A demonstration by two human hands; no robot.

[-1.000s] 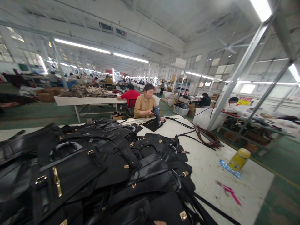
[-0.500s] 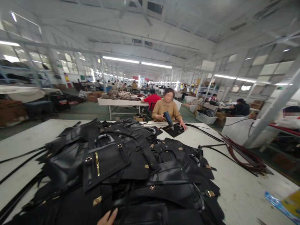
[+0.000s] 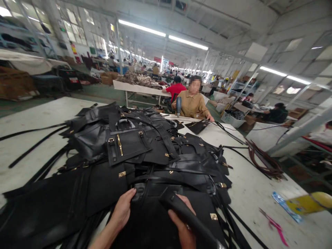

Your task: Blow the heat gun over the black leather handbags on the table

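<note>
Black leather bag panels (image 3: 135, 155) with gold clasps lie heaped across the white worktable (image 3: 249, 190), the nearest panel at the front edge under both hands. Left hand (image 3: 123, 207) rests on it, fingers spread flat and released. Right hand (image 3: 184, 224) is clenched around a black tool handle (image 3: 189, 216) over the same panel.

- Bright, even light comes from long white fluorescent ceiling tubes (image 3: 166, 34) and tall left-hand windows (image 3: 77, 31).
- Edges bend and smear.
- The tipped yellow plastic bottle (image 3: 308, 203) is motion-blurred.
</note>
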